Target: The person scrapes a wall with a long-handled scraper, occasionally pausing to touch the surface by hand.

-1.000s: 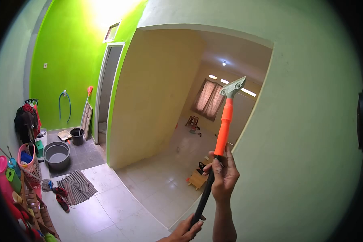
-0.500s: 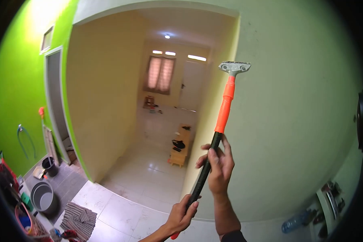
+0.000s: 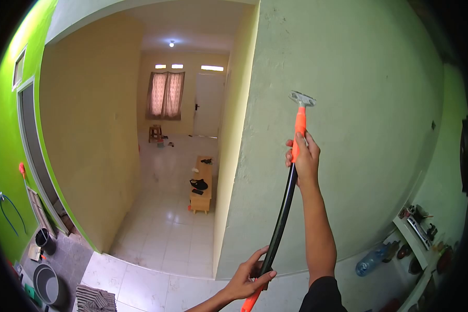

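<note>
A long-handled scraper [image 3: 282, 218] slants up in front of me, with a black shaft, orange grip sections and a grey metal head [image 3: 303, 98]. My right hand [image 3: 307, 158] is closed round the upper orange section, a little below the head. Lower down, my left hand [image 3: 248, 280] wraps loosely round the black shaft, just above the orange end piece [image 3: 251, 301]. The scraper head overlaps the pale green wall [image 3: 359, 156], whose surface shows small marks and rough patches near the corner.
Left of the wall corner, an arched opening leads to a room with a wooden bench [image 3: 202, 192]. At lower left are a grey tub [image 3: 47, 283], a black bucket [image 3: 43, 238] and a striped cloth [image 3: 95, 299]. A blue bottle [image 3: 370, 261] lies by a shelf [image 3: 412, 239].
My right hand has shifted up from the black shaft to the orange section. The scraper head has turned. The view has swung right, showing more of the green wall.
</note>
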Tool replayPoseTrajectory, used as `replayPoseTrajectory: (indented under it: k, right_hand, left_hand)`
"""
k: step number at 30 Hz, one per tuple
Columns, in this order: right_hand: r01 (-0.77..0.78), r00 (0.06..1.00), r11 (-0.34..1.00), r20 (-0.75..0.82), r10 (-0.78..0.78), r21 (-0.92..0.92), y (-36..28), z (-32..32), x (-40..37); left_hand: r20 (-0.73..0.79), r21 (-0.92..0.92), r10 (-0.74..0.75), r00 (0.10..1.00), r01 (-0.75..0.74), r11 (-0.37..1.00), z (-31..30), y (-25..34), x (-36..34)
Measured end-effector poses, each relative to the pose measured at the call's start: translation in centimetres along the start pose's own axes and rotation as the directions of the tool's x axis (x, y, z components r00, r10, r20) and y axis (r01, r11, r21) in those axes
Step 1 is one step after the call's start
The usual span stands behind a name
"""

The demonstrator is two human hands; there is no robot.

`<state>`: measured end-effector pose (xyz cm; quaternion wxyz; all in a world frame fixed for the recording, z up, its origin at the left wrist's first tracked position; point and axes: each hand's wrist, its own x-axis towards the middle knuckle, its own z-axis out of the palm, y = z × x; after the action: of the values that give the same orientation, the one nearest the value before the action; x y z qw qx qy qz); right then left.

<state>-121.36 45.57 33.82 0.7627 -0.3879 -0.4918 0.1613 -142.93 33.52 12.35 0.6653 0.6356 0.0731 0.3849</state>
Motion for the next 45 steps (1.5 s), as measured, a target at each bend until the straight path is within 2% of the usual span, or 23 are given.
replayPoseTrajectory:
  k: [3,4,8,11,14,20,27,34,45]
  right_hand:
    - [0.016,1.0,0.999,-0.015,-0.016,0.045,0.1,0.2,3.4]
    - [0.019,1.0,0.998,-0.02,-0.018,0.058,0.4,0.1,4.8]
    - [0.04,0.998,0.998,-0.041,-0.038,0.049,-0.1,1.0,7.9]
    - [0.06,0.997,0.998,-0.057,-0.059,0.005,-0.4,1.7,9.5]
    - [0.044,0.996,0.999,-0.072,-0.044,0.002,-0.8,2.5,11.0]
    - [-0.096,0.986,0.995,-0.142,0.091,-0.028,1.0,3.5,12.1]
    - [-0.066,0.981,0.998,-0.186,0.061,-0.022,2.0,4.6,12.0]
    - [-0.106,0.976,0.99,-0.202,0.087,-0.088,0.9,5.6,12.6]
    - [-0.152,0.971,0.967,-0.216,0.106,-0.204,-0.6,5.9,12.9]
  left_hand:
    - [0.09,-0.231,-0.047,0.995,0.067,0.971,-0.5,-1.0,0.8]
    - [0.091,-0.258,-0.045,0.995,0.067,0.964,-0.5,-0.9,1.1]
    - [0.004,-0.21,0.021,1.0,-0.02,0.977,-1.6,-0.1,2.6]
    - [0.017,-0.206,0.071,0.997,-0.066,0.976,-2.7,1.3,3.8]
    - [0.024,-0.158,0.063,0.998,-0.058,0.986,-3.6,3.4,4.0]
    - [-0.048,-0.075,0.022,0.999,-0.025,0.997,-4.0,5.8,3.7]
    - [-0.074,0.006,0.007,0.997,-0.006,1.0,-6.5,6.0,3.4]
    - [-0.066,-0.167,-0.035,0.997,0.024,0.986,-6.6,6.9,3.2]
    - [-0.024,-0.308,-0.072,0.997,0.061,0.95,-5.6,7.1,3.2]
